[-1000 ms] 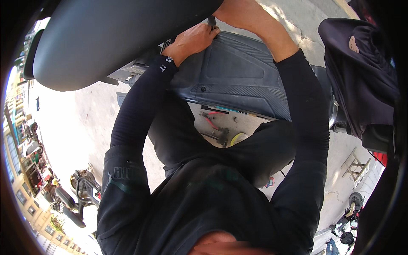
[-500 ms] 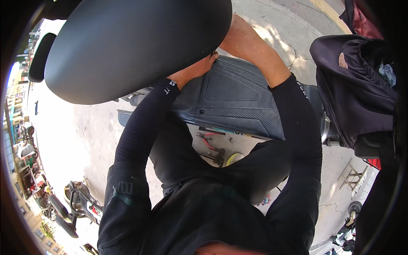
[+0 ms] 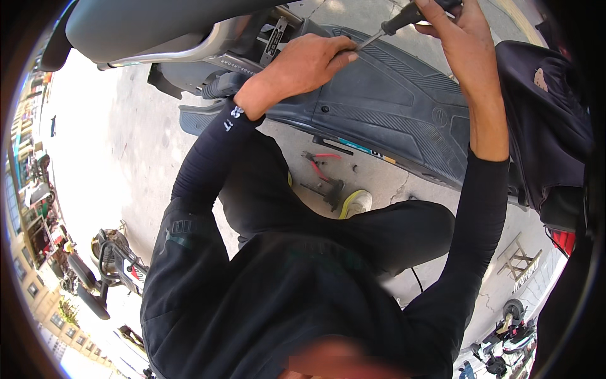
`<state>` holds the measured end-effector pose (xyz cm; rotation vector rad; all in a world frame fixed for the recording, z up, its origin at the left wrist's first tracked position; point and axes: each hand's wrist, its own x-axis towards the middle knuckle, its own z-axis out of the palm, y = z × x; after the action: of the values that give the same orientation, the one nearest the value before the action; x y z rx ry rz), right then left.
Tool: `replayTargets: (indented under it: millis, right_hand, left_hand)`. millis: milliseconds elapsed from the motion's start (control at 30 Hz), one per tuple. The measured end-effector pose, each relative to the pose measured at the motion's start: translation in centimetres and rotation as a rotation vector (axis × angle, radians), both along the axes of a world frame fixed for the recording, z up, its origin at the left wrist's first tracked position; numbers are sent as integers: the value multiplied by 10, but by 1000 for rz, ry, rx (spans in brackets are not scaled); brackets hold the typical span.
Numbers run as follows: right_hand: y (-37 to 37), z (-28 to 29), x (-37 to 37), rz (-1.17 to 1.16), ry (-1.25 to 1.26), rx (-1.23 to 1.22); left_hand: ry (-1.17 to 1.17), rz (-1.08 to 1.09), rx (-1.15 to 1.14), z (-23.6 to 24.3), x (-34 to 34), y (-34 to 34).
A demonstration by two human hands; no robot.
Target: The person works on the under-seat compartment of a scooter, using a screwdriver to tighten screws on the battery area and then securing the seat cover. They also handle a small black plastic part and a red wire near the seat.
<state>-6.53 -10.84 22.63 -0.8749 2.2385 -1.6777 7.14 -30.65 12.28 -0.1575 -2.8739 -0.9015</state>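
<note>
My right hand [image 3: 464, 54], at the upper right, grips the black handle of a screwdriver [image 3: 399, 20]. Its thin metal shaft slants down to the left. At the end of the shaft, the thumb and forefinger of my left hand [image 3: 300, 68] are pinched together; whatever lies between them is too small to make out. Both hands are above the dark grey footboard [image 3: 366, 91] of a scooter. The scooter's black seat [image 3: 158, 28] is tilted up at the upper left, with a bare metal bracket [image 3: 275, 39] showing beside the frame under it.
On the concrete between my legs lie red-handled pliers [image 3: 317, 165], a dark metal piece [image 3: 329, 193] and my yellow-and-white shoe [image 3: 358, 203]. A dark cloth cover [image 3: 546, 132] hangs over the scooter's front. A wooden stool [image 3: 520, 262] stands right; a parked motorbike [image 3: 113, 262] stands left.
Both hands have come out from behind the seat, and the screwdriver now shows in my right hand. That hand has moved right; the seat appears higher in the view.
</note>
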Motion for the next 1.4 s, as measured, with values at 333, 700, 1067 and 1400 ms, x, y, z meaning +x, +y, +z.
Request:
replayTargets:
  millis: [333,700,1067,1400]
  right_hand:
    - [55,-81,103,21,-252,-266]
    - [53,-69,120,81,-41,-168]
    - [19,-31,67,574,-138,2]
    - [-35,-18,18,939,-189,92]
  left_hand:
    - [27,1,82,-25,83,4]
    - [46,-106,16,-39,87,8]
    - [96,-133,56,-41,86,4]
    - [-49,-58,247,-25,78,1]
